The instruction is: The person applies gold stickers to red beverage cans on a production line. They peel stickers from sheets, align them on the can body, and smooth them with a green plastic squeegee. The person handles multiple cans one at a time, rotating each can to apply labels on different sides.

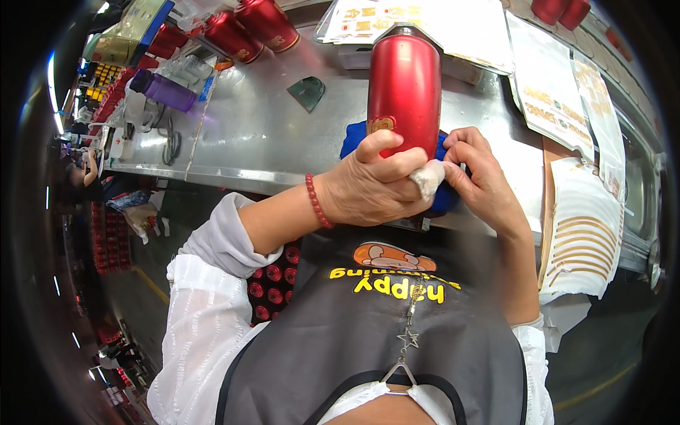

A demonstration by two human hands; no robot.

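Note:
A shiny red bottle (405, 88) with a small gold print lies on a blue cloth (353, 138), its near end toward me. My left hand (375, 180), with a red bead bracelet at the wrist, is closed with bent fingers against that near end. White cloth-like material (428, 178) covers or sits at its fingertips; which of these, I cannot tell. Close by on the right, my right hand (478, 173) has its thumb and fingers pinched together beside the white material and the blue cloth. What lies between those fingertips is hidden.
The metal table (248, 106) carries a dark green flat piece (307, 93), a purple bottle (163, 90) and more red bottles (268, 25). Printed gold-patterned sheets (556, 92) lie at the back and right. Another sheet with curved gold strips (582, 234) hangs near the right edge.

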